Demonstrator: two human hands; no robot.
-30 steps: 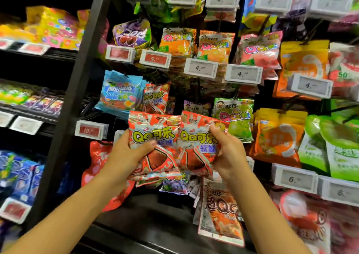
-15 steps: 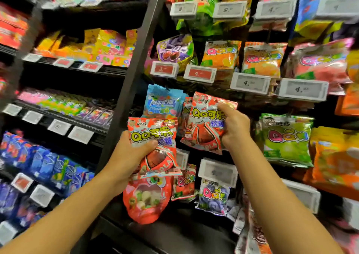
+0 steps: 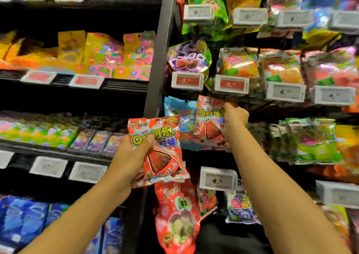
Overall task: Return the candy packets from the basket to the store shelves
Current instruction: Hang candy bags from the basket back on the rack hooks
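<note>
The step in hand looks like hanging one red cola candy packet back in its place on the pegged display. The right hand (image 3: 234, 118) is raised to the row just under the red price tags (image 3: 231, 84), its grip clamped on the upper right edge of a red packet (image 3: 208, 123) that sits just beside a blue packet (image 3: 179, 115); whether the packet's hole is on a hook cannot be told, since the hook is hidden and the frame is blurred. The left hand (image 3: 132, 156) waits lower, its grip wrapped round a second, matching red packet (image 3: 157, 147), thumb across the front. The basket is out of view. The next move likely calls for sliding the raised packet fully onto its peg and letting go, then lifting the second packet to the same peg, aligning its top hole squarely so it does not tear or drop.
</note>
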